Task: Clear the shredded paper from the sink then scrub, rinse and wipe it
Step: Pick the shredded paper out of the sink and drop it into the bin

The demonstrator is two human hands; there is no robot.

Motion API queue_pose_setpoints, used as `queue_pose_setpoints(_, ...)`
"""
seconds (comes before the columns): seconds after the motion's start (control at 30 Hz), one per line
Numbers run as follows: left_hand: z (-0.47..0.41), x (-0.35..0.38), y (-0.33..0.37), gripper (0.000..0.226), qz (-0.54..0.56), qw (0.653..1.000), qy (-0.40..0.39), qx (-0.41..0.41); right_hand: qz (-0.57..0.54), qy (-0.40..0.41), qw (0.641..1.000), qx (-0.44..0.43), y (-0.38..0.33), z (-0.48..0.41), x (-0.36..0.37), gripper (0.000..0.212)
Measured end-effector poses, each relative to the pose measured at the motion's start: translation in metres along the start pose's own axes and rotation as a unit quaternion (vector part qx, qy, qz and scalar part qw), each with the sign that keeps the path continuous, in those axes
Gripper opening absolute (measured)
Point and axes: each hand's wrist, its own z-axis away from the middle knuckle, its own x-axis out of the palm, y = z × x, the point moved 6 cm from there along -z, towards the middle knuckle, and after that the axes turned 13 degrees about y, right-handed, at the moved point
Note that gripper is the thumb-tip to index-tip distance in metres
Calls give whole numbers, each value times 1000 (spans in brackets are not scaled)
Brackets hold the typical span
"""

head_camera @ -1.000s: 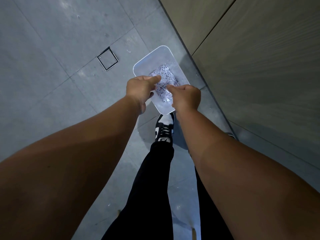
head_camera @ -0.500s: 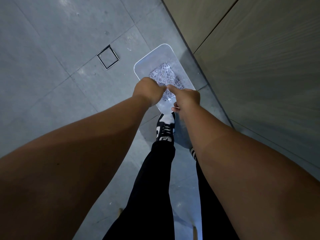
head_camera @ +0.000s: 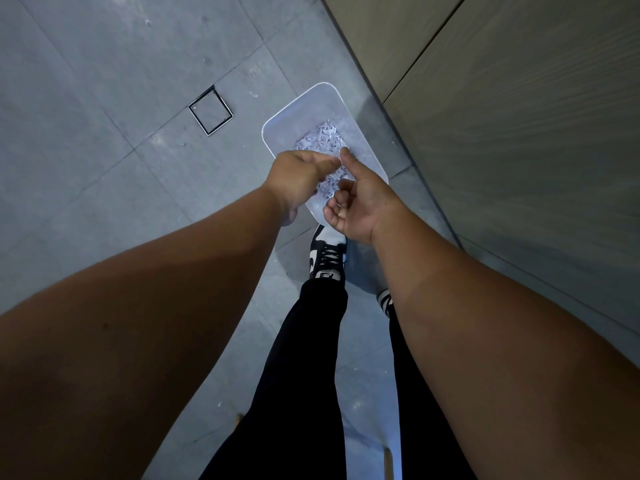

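A white plastic bin stands on the grey tiled floor below me, with a heap of shredded paper in its bottom. Both hands hover over the bin's near end. My left hand shows its back, its fingers bunched and pointing right, their tips touching my right index finger. My right hand is turned partly palm-up, index finger straight, the other fingers loosely curled with no clump of paper in them. The left fingertips are hidden, so any shreds there are out of sight. The sink is not in view.
Wooden cabinet panels rise on the right, close beside the bin. A square floor drain lies left of the bin. My black-trousered legs and a black-and-white shoe stand just behind the bin.
The right hand has rolled palm-up with its index finger raised. The left hand stays over the bin, its fingers now against that finger. The bin and the paper have not moved.
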Motion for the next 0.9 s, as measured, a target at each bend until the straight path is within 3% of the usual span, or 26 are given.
queue_pose_setpoints(0.2,-13,-12,7,35,-52,987,147,38,-25,23,999,-2,5,-4,-9,56)
queue_pose_setpoints(0.27,-18,-13,9,31,-83,980,176,45,-19,25,999,-6,6,-6,-13,56)
queue_pose_setpoints(0.33,-19,-6,9,23,-170,976,126,41,-13,32,999,-10,7,-8,-16,55)
queue_pose_setpoints(0.4,-17,1,5,39,-210,974,79,22,-15,40,999,-14,6,-10,-18,54)
queue_pose_setpoints(0.47,-13,-1,4,46,-169,981,91,9,-17,44,999,-16,6,-12,-20,54)
queue_pose_setpoints(0.53,-11,0,3,26,-122,989,82,9,-14,43,999,-17,6,-13,-20,55)
queue_pose_setpoints(0.7,9,17,-9,18,2,995,-58,-80,-7,-1,1000,-10,10,-10,-12,52)
queue_pose_setpoints(0.9,11,16,-13,8,16,996,-71,-58,-30,-44,998,20,12,-4,-8,47)
